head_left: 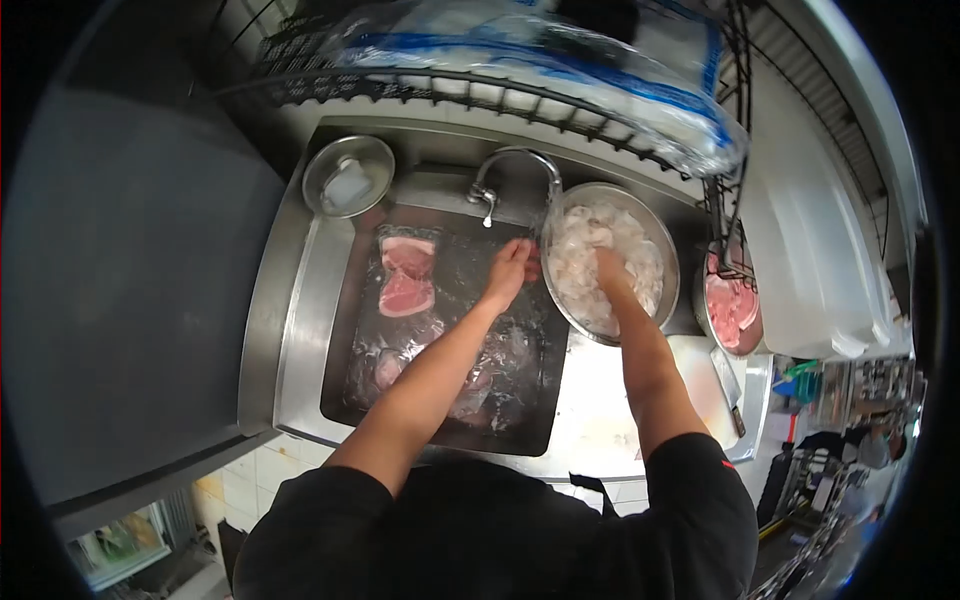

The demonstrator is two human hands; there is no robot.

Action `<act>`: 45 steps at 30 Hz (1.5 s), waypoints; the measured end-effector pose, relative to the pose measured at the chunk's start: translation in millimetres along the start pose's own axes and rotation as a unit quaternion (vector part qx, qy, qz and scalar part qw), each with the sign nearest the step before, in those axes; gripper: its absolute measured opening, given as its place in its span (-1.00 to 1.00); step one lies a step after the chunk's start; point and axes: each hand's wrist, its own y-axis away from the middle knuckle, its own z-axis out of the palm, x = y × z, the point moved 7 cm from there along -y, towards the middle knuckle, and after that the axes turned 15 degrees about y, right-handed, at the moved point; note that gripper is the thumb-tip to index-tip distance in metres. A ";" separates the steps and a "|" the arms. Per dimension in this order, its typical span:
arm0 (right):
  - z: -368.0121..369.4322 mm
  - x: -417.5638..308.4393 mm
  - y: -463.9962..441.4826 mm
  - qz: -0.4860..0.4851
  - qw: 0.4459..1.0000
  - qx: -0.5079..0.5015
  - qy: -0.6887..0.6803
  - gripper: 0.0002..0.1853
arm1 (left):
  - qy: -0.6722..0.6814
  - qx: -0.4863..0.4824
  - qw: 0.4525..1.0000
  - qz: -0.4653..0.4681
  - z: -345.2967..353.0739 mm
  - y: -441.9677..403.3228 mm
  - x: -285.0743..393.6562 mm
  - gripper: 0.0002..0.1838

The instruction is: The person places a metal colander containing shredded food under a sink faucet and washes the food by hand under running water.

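My right hand (606, 266) is sunk in a round metal bowl (668, 240) full of pale, translucent pieces (580, 285) whose kind I cannot make out. Its fingers are hidden among them. My left hand (512, 272) hovers over the right side of the sink, close to the bowl's left wall, fingers loosely stretched and apparently holding nothing. A reddish patch beside its fingertips looks like a reflection in the metal. Slices of raw pink meat (408, 276) lie in clear plastic in the sink (335, 330), with more wrapped packs under my left forearm.
A curved faucet (515, 152) arches behind the sink. A small metal bowl (349, 177) stands at the back left. To the right are a bowl of raw meat (733, 300), a white cutting board (692, 385) and a knife (727, 385). A wire rack (480, 95) hangs above.
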 end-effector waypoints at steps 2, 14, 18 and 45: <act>9.3 5.9 -6.6 -0.005 1.000 0.009 0.004 -0.52 | -0.115 0.077 0.990 0.015 -67.4 -4.6 -52.4 -0.78; 31.8 12.5 21.9 -0.056 0.953 -0.032 0.296 -0.45 | -0.668 -0.066 0.722 -0.167 -288.3 8.4 -235.2 -0.63; 32.3 16.5 14.7 -0.028 0.958 -0.031 0.285 -0.43 | -0.672 -0.063 0.721 -0.157 -284.4 31.5 -206.4 -0.60; 39.8 19.6 8.1 0.013 0.956 -0.077 0.282 -0.30 | -0.557 -0.184 0.744 -0.321 -324.4 95.6 -288.2 -0.61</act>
